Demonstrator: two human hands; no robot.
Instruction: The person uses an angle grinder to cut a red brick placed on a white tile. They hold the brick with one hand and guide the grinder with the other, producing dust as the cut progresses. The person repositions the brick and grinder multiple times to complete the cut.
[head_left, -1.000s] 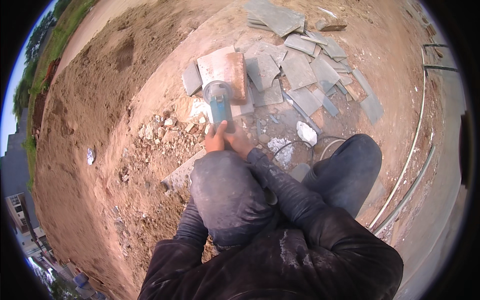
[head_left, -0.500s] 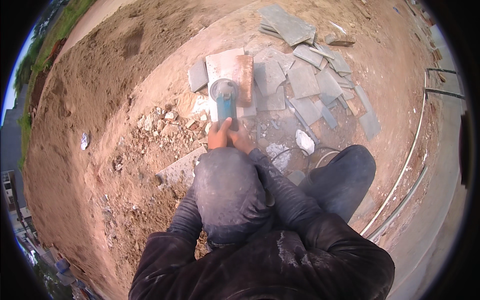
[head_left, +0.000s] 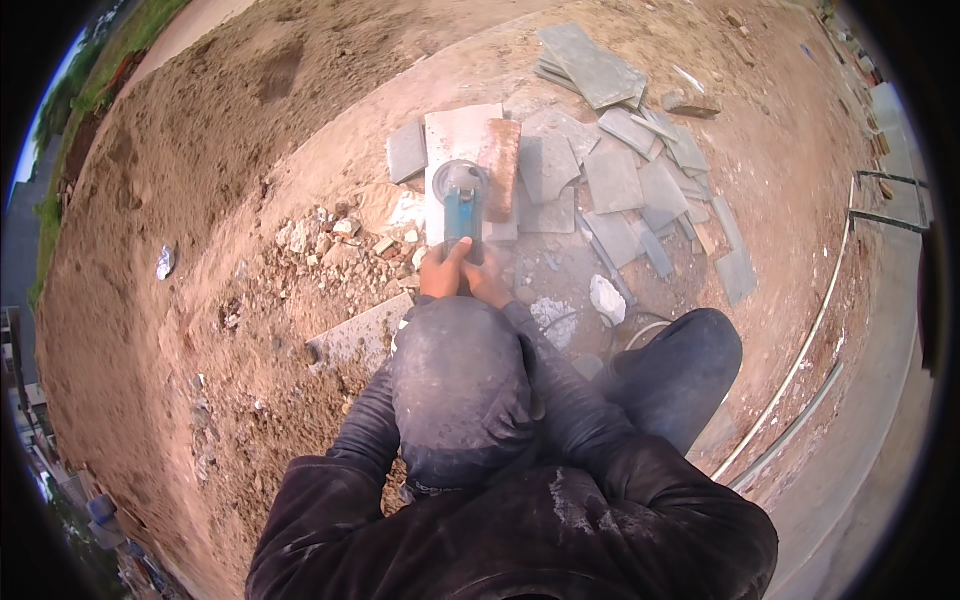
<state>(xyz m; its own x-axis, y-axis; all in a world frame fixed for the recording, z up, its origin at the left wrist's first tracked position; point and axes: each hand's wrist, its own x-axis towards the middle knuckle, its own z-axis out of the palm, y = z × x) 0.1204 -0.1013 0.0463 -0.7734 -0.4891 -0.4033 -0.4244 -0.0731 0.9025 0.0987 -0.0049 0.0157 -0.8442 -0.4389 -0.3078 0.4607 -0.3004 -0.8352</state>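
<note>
Both hands are closed round the rear of a teal angle grinder (head_left: 460,215), whose round guard faces away from me. My left hand (head_left: 441,270) wraps its left side, with a thumb on top. Against the right side presses my right hand (head_left: 486,281), its fingers partly hidden. The grinder's head is over a pale slab (head_left: 441,135), beside a reddish-brown block (head_left: 503,165) on the right. Its disc is hidden, so I cannot tell whether it touches the slab. A dusty, dark cloth-covered rounded shape (head_left: 460,385) stands between my forearms.
Grey flat tiles (head_left: 612,182) lie scattered at the right, with more stacked (head_left: 590,65) farther off. Broken stones (head_left: 320,238) cover the ground at left. A white lump (head_left: 607,298) and a cable (head_left: 650,330) lie near my bent right leg (head_left: 672,375).
The view has shifted slightly, so the slab and tiles appear a little farther right and lower. Haze to the right of the hands looks thicker. Both hands keep their hold on the angle grinder.
</note>
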